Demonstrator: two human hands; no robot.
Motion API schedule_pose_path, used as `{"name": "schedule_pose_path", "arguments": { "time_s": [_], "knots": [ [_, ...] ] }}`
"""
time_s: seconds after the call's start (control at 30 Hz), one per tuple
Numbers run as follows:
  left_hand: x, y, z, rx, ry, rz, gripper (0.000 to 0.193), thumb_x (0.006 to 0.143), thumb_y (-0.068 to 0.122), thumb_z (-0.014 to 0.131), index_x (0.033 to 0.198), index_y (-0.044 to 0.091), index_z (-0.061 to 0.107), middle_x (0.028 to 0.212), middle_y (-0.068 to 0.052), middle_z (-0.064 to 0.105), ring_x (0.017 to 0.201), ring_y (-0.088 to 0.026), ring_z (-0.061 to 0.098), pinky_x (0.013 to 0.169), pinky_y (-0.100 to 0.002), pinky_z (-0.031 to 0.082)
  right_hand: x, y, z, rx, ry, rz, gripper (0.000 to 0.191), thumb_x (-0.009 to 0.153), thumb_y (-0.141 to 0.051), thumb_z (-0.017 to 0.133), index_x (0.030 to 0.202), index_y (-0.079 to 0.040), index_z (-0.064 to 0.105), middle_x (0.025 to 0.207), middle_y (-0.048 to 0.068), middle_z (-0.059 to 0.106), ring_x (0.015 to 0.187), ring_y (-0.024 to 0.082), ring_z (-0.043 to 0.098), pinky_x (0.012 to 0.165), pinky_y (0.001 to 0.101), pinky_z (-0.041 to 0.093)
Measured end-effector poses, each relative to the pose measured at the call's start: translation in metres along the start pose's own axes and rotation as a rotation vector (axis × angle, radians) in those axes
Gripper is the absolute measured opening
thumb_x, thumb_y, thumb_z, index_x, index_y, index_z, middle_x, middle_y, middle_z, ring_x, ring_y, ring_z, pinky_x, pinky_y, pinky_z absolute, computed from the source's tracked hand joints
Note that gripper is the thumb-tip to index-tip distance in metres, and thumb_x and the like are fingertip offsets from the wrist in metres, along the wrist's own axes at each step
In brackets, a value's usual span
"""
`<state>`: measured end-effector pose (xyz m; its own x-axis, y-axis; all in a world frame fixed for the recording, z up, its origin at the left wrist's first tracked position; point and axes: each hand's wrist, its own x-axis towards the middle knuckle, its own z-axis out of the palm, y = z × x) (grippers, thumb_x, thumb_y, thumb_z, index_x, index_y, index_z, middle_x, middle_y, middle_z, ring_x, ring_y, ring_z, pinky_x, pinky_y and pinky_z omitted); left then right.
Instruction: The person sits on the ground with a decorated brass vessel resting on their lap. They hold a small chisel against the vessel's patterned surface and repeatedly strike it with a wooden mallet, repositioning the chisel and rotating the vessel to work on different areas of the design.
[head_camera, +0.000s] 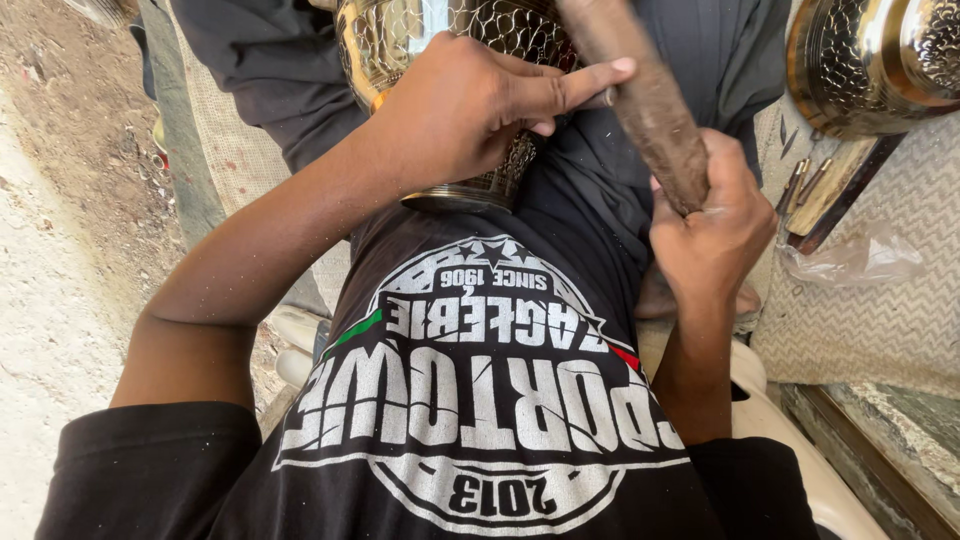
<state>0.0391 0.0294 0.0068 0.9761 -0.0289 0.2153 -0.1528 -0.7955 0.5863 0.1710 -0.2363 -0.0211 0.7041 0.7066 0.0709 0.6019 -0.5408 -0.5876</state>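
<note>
My left hand (470, 105) rests on an engraved brass vessel (400, 45) held in my lap. Its index finger stretches right and pinches a thin metal tool against the vessel; the tool is mostly hidden. My right hand (712, 225) grips the lower end of a thick brown wooden mallet (640, 90), which rises diagonally up and left over the vessel. The vessel's round base (460, 198) shows below my left hand. My black printed T-shirt fills the bottom of the view.
Another shiny brass vessel (870, 60) lies at the upper right on a zigzag-patterned mat (880, 310). Several small metal chisels (800, 180) and a wooden strip lie beside it, with a clear plastic wrapper (855, 255). Bare dirt ground (60, 200) is on the left.
</note>
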Motion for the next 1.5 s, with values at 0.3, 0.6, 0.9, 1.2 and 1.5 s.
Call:
{"name": "schedule_pose_path", "arguments": {
  "time_s": [0.3,0.6,0.9,1.2,1.5],
  "knots": [
    [0.004,-0.008,-0.006,0.001,0.005,0.025,0.078,0.082,0.0,0.078,0.153,0.02,0.052,0.119,0.001,0.078,0.089,-0.015,0.077,0.069,-0.032,0.058,0.019,0.011,-0.002,0.568,-0.004,0.105,0.048,0.093,0.015,0.081,0.128,-0.003,0.054,0.104,0.004,0.069,0.097,0.012,0.069,0.093,0.0249,0.057],
    [0.029,-0.022,-0.01,0.107,0.014,0.019,0.067,0.087,-0.002,0.072,0.148,0.025,0.062,0.115,0.0,0.079,0.078,-0.014,0.075,0.061,-0.029,0.057,0.055,0.007,-0.017,0.103,-0.016,-0.122,0.05,0.088,0.024,0.077,0.127,-0.003,0.063,0.098,0.012,0.071,0.09,0.018,0.071,0.079,0.0284,0.055],
    [0.047,-0.04,-0.009,0.121,0.076,0.025,0.054,0.098,0.007,0.072,0.149,0.022,0.06,0.114,0.0,0.078,0.081,-0.015,0.073,0.064,-0.029,0.056,0.089,0.006,-0.024,0.769,0.014,0.207,0.04,0.084,0.009,0.074,0.117,-0.003,0.056,0.094,0.003,0.071,0.078,0.007,0.066,0.069,0.0216,0.052],
    [0.072,-0.051,-0.017,0.044,0.075,-0.011,0.059,0.097,0.004,0.073,0.152,0.021,0.06,0.107,0.003,0.078,0.082,-0.013,0.073,0.066,-0.029,0.057,0.106,0.033,-0.026,0.726,-0.006,0.088,0.04,0.101,0.02,0.077,0.131,0.003,0.057,0.107,0.011,0.069,0.095,0.013,0.068,0.085,0.0233,0.055],
    [0.088,-0.056,-0.022,0.057,0.126,0.021,0.06,0.091,0.004,0.072,0.147,0.021,0.058,0.111,0.005,0.078,0.085,-0.013,0.074,0.069,-0.029,0.057,0.131,0.014,-0.034,0.749,0.054,0.207,0.041,0.086,0.009,0.073,0.121,-0.005,0.057,0.103,0.001,0.07,0.088,0.008,0.069,0.074,0.0218,0.055]
  ]
}}
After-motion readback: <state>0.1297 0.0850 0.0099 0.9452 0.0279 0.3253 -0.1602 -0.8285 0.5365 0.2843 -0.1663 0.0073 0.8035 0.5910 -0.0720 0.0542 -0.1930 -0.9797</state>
